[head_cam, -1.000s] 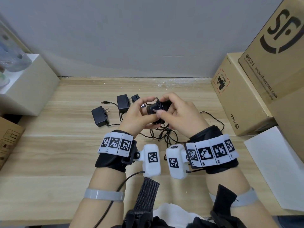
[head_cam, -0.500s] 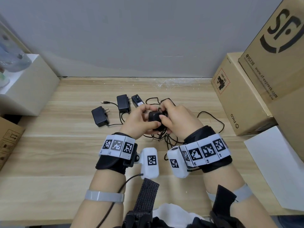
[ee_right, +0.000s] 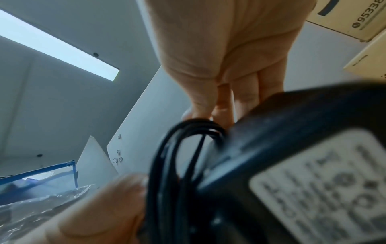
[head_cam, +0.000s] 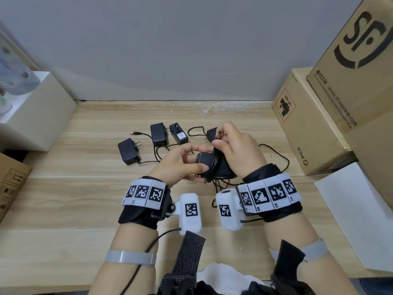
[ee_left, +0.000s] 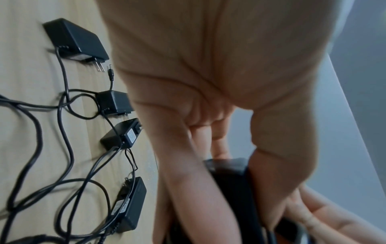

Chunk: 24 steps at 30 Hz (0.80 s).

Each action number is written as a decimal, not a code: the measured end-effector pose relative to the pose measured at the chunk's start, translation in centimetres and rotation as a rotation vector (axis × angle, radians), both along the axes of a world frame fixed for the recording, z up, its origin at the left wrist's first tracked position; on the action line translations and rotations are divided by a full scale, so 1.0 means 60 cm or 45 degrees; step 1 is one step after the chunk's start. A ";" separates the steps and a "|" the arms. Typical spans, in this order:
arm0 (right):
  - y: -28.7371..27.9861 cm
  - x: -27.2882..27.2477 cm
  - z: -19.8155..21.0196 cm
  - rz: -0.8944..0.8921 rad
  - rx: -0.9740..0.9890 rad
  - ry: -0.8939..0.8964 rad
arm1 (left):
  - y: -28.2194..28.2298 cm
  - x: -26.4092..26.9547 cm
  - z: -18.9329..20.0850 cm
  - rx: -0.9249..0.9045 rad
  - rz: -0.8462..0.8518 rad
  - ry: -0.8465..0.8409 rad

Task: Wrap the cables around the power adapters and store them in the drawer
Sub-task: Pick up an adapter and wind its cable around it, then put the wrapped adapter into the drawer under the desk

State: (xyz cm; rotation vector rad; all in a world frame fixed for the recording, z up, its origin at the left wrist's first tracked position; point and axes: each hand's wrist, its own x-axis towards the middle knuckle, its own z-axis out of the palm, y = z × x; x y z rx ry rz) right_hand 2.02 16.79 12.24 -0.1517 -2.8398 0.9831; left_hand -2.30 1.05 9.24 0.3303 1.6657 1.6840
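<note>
My left hand (head_cam: 201, 158) grips a black power adapter (head_cam: 207, 161) between thumb and fingers, just above the wooden table (head_cam: 63, 205). Its thin black cable (head_cam: 214, 167) is looped several times around the body. My right hand (head_cam: 217, 141) pinches that cable above the adapter; the right wrist view shows the cable loops (ee_right: 183, 148) beside the adapter's label (ee_right: 313, 181). Another adapter (head_cam: 212, 132) lies partly hidden behind my right hand. Three more adapters (head_cam: 128, 153), (head_cam: 158, 135), (head_cam: 179, 134) lie unwrapped on the table at the left, also in the left wrist view (ee_left: 75, 39). No drawer is in view.
Loose cable (head_cam: 280, 158) trails on the table to the right of my hands. Stacked cardboard boxes (head_cam: 308, 128) stand at the right, with a white sheet (head_cam: 357, 213) in front. A white box (head_cam: 36, 118) and a cardboard box (head_cam: 10, 184) sit at the left.
My right hand has moved away from me, drawing the cable over the adapter. The left hand has turned the adapter flatter and spread its fingers a little.
</note>
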 end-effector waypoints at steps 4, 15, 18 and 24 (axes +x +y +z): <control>-0.002 0.003 -0.003 -0.063 -0.053 0.042 | -0.003 0.003 0.001 -0.001 -0.048 0.055; 0.012 0.008 -0.004 -0.248 -0.784 0.002 | 0.004 -0.001 0.004 0.163 0.390 -0.045; 0.012 0.019 -0.016 -0.137 -0.821 -0.085 | 0.007 0.002 -0.010 0.171 0.490 -0.084; -0.001 0.038 -0.063 -0.019 -0.703 -0.224 | 0.017 0.031 -0.045 0.097 0.433 -0.137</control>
